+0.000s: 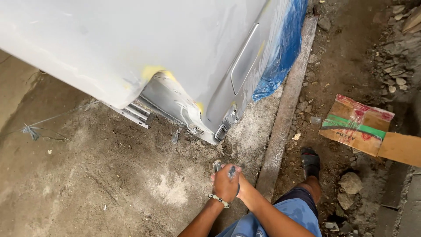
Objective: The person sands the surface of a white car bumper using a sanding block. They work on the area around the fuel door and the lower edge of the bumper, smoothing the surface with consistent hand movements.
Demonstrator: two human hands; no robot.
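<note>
Clasping together low over dirt, left hand [226,184] covers right; grip pinching small grey tool [217,166] poking out on top.

Looking like an outdoor auto body repair yard w/ dirt floor: grey-primed car body [131,48] w/ yellow filler patches sitting at 12 o'clock, blue masking sheet [283,52] hanging at 1, cardboard box [357,125] lying at 3.
</note>
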